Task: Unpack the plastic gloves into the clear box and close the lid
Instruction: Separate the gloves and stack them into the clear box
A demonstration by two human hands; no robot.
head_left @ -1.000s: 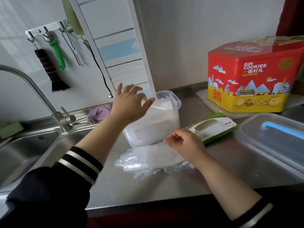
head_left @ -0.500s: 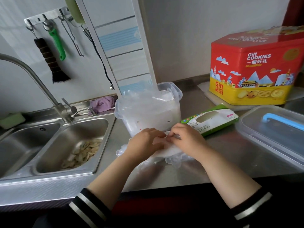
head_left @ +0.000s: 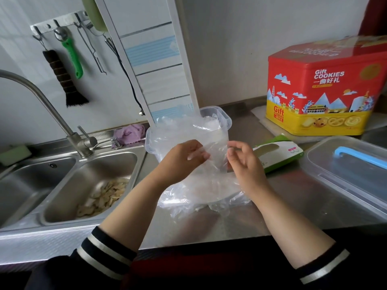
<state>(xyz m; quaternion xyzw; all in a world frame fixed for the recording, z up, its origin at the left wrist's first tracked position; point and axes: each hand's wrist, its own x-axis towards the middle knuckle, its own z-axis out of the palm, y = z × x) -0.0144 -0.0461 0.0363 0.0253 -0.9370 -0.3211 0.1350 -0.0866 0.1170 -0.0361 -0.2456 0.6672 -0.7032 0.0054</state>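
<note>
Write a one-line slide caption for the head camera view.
Both hands, left hand and right hand, lift a plastic glove before the open clear box beside the sink.

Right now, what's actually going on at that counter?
A person is lifting a thin sheet of plastic gloves off the steel counter, pinching it with the left hand and the right hand. Just behind stands the clear box, open and already stuffed with gloves. More gloves lie crumpled on the counter under the hands. A clear lid with a blue handle lies to the right, not yet on any box.
</note>
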